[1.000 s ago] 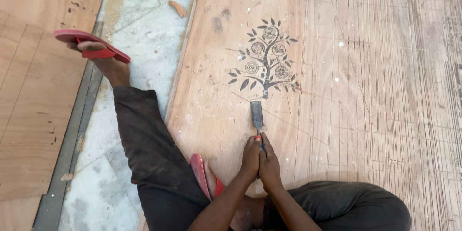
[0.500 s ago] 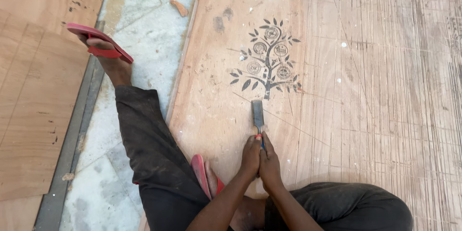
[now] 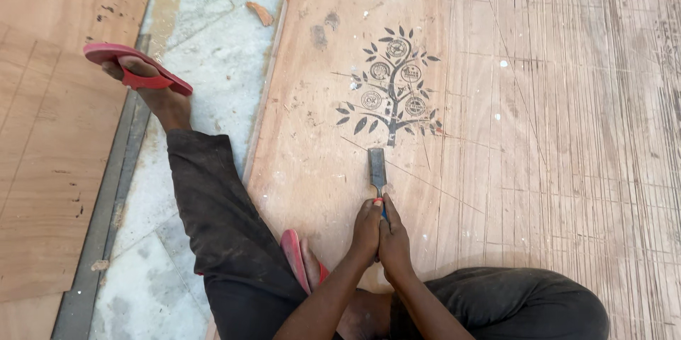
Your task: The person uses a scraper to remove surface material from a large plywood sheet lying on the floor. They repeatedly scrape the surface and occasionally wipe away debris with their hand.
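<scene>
Gripping a chisel below a tree motif

Head view: left hand (image 3: 367,230) and right hand (image 3: 394,239), pressed together, clasp the chisel (image 3: 377,170) on the plywood sheet (image 3: 539,170). Its blade sits just below the dark tree design (image 3: 392,85), which looks complete; no fresh cuts show.

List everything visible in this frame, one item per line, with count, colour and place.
chisel: one, steel blade, on the board below the tree design, held in both hands
tree design: one, black, on the board's middle
plywood board: one, light brown, scored with lines, right
wood panel: one, brown, far left
stone floor strip: grey, between panel and board
sandals: two, red, on the feet
trousers: dark
left hand: gripping the handle
right hand: gripping the handle
</scene>
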